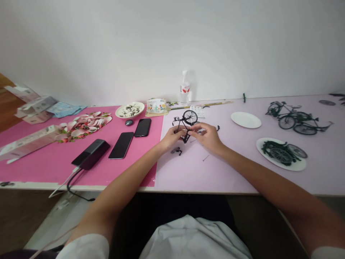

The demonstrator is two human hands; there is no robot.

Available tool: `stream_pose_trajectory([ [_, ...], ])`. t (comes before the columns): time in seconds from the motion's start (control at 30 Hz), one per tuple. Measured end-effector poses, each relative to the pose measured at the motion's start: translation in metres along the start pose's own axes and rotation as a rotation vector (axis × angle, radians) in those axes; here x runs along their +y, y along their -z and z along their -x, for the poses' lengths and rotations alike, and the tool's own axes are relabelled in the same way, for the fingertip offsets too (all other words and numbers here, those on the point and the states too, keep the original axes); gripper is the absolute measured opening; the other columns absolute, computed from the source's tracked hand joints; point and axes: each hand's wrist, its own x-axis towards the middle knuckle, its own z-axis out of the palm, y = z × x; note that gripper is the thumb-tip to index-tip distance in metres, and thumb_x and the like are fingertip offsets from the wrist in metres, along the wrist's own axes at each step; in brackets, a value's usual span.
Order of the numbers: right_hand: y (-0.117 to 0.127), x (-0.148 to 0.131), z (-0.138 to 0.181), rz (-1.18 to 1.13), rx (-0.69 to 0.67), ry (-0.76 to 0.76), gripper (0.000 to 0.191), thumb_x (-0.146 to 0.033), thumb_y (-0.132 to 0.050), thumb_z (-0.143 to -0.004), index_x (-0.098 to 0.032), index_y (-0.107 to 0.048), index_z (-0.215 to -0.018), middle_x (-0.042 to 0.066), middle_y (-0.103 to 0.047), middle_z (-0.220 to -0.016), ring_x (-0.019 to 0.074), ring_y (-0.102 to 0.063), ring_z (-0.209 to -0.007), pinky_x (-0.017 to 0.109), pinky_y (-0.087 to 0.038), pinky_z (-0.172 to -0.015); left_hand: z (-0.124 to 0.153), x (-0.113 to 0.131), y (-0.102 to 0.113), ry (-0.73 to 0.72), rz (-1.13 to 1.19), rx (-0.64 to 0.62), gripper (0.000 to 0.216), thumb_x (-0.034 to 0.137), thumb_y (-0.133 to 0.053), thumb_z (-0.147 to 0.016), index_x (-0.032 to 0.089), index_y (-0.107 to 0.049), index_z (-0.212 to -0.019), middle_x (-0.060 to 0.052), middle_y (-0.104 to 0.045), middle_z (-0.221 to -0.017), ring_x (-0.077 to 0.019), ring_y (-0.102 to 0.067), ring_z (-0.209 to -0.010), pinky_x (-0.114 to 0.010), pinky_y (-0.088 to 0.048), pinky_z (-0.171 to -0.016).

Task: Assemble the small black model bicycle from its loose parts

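Note:
Between my two hands is a small black model bicycle (190, 117), partly put together, with one spoked wheel raised at the far end. My left hand (174, 137) pinches its frame from the left. From the right, the fingers of my right hand (206, 136) close on the same frame, and the fingertips hide part of it. Small black parts (178, 151) lie on the table just below my left hand. A thin screwdriver-like rod (206, 158) rests in front of my right hand.
Finished model bicycles (293, 117) stand at the right, near a plate of green parts (261, 158) and a bare white plate (246, 119). Two phones (121, 145), a power bank (91, 154) and a bowl (129, 114) are on the left. A bottle (184, 90) stands by the wall.

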Motion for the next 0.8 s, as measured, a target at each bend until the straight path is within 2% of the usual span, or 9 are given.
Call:
stream_pose_trajectory([
  [0.13, -0.0013, 0.0002, 0.0013, -0.042, 0.007, -0.034, 0.032, -0.053, -0.082, -0.083, -0.026, -0.082, -0.098, 0.008, -0.081, -0.100, 0.0271, -0.075, -0.095, 0.037, -0.057, -0.072, 0.0001, -0.0002, -0.0020, 0.001, 0.037, 0.017, 0.020, 0.030, -0.073, -0.084, 0.017, -0.067, -0.097, -0.003, -0.067, -0.088, -0.0167, -0.065, -0.083, -0.033, -0.053, -0.079],
  [0.27, -0.0023, 0.0003, 0.0002, -0.103, 0.014, -0.084, 0.034, -0.055, -0.085, -0.079, -0.024, -0.081, -0.092, 0.008, -0.081, -0.097, 0.0264, -0.075, -0.088, 0.039, -0.059, -0.071, 0.0005, 0.0002, -0.0019, 0.007, 0.073, -0.008, 0.025, 0.033, -0.076, -0.084, 0.017, -0.062, -0.096, -0.004, -0.070, -0.086, -0.0193, -0.071, -0.082, -0.035, -0.055, -0.080],
  [0.37, -0.0019, 0.0016, -0.0025, -0.147, 0.008, -0.121, 0.035, -0.055, -0.088, -0.075, -0.023, -0.081, -0.089, 0.008, -0.081, -0.095, 0.0264, -0.076, -0.086, 0.041, -0.061, -0.076, 0.0023, 0.0025, 0.0009, 0.012, 0.074, -0.061, 0.034, 0.031, -0.084, -0.080, 0.016, -0.064, -0.104, -0.008, -0.076, -0.088, -0.0240, -0.076, -0.086, -0.038, -0.056, -0.083],
  [0.5, -0.0007, 0.0038, -0.0053, -0.161, 0.038, -0.133, 0.032, -0.052, -0.090, -0.073, -0.023, -0.083, -0.085, 0.008, -0.082, -0.093, 0.0275, -0.077, -0.090, 0.044, -0.062, -0.084, 0.0047, 0.0044, 0.0044, 0.025, 0.076, -0.105, 0.050, 0.024, -0.093, -0.073, 0.013, -0.067, -0.115, -0.012, -0.080, -0.096, -0.0251, -0.079, -0.093, -0.039, -0.057, -0.090],
  [0.8, 0.0011, 0.0055, -0.0072, -0.174, 0.032, -0.130, 0.030, -0.050, -0.087, -0.075, -0.022, -0.087, -0.086, 0.008, -0.085, -0.095, 0.0274, -0.079, -0.094, 0.039, -0.061, -0.086, 0.0033, 0.0023, 0.0048, 0.004, 0.048, -0.119, 0.048, 0.024, -0.093, -0.074, 0.011, -0.072, -0.115, -0.011, -0.081, -0.098, -0.0217, -0.079, -0.091, -0.038, -0.059, -0.093],
])
